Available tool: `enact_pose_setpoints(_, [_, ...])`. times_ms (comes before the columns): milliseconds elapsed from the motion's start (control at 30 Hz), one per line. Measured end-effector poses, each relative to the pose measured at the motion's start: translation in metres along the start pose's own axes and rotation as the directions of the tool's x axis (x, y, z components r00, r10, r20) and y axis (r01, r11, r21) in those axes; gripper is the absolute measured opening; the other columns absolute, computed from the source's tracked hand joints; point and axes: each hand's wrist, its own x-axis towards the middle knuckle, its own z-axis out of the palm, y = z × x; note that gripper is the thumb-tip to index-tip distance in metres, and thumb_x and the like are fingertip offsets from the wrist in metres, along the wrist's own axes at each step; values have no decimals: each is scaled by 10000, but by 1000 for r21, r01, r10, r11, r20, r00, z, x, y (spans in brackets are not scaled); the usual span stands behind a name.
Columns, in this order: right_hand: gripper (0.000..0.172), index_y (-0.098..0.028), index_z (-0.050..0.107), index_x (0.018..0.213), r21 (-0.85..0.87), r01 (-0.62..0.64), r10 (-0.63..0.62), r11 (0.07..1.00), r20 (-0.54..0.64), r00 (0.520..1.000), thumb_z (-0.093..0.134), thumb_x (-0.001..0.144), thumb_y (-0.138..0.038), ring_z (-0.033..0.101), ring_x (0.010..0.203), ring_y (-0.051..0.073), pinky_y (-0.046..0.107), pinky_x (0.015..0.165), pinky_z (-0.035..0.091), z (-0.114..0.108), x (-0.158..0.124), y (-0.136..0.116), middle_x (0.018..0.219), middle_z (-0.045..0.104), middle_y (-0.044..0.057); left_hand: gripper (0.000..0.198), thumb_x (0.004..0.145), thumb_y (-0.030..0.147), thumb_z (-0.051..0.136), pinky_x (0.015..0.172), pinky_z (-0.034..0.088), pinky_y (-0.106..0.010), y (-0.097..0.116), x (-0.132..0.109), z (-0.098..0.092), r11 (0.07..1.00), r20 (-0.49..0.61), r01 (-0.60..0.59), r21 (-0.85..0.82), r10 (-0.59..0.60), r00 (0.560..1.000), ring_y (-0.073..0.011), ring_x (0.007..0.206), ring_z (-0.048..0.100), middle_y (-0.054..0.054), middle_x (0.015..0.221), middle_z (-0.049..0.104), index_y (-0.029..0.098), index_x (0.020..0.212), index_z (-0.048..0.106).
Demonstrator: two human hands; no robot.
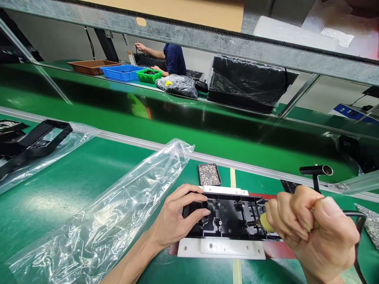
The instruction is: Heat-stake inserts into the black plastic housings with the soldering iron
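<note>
A long black plastic housing (227, 221), with posts and ribs inside, lies between white fixture blocks (225, 248) on the green bench. My left hand (180, 211) grips the housing's left end, thumb and fingers around its raised part. In my right hand (314, 225), a closed fist, is a corded tool with a yellow collar, which looks like a soldering iron (266, 223). Its thin tip points left and reaches down into the right half of the housing; exact contact is hard to see. Just behind the fixture sits a small black tray (219, 173) of tiny metal pieces.
A clear plastic bag (118, 205) lies to the left, with black frame parts (44, 138) beyond it. A black tube holder (316, 170) stands behind my right hand. Across the green conveyor (177, 126), a co-worker (174, 59) is near a blue bin (121, 73).
</note>
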Motion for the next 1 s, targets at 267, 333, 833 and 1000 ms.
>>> enact_pose_setpoints(267, [613, -212, 408, 589, 8, -33, 33, 999, -7, 999, 688, 1018, -548, 237, 407, 98, 260, 381, 237, -2, 0, -2, 454, 257, -50, 124, 1049, 315, 807, 953, 630, -390, -2, -1, 1, 1000, -4, -10, -2, 10, 1000, -234, 1079, 771, -80, 1217, 781, 248, 1153, 813])
enact_pose_setpoints(333, [624, -212, 402, 582, -4, -39, 39, 999, -20, 999, 697, 1010, -557, 236, 405, 99, 259, 378, 238, -2, 0, -2, 452, 264, -52, 123, 1049, 313, 808, 955, 630, -386, -2, -1, 1, 1000, -7, -11, 0, 11, 1000, -233, 1078, 772, -79, 1215, 782, 247, 1153, 814])
enact_pose_setpoints(833, [503, -227, 473, 676, -21, -51, 54, 998, 181, 982, 595, 1087, -489, 322, 439, 117, 276, 431, 329, -25, 6, -10, 498, 346, -43, 138, 1030, 287, 826, 1002, 630, -378, -3, -2, -1, 1000, 3, 15, -4, -15, 1000, -249, 1132, 779, -83, 1242, 795, 266, 1167, 835])
enact_pose_setpoints(1000, [469, -232, 537, 635, -16, 38, -38, 999, -43, 998, 621, 1059, -415, 294, 373, 112, 284, 382, 337, -27, 17, -26, 446, 336, -45, 130, 1040, 300, 815, 1006, 632, -376, -2, -2, -2, 1000, 4, 29, -7, -29, 1000, -249, 1135, 784, -81, 1248, 796, 275, 1164, 838])
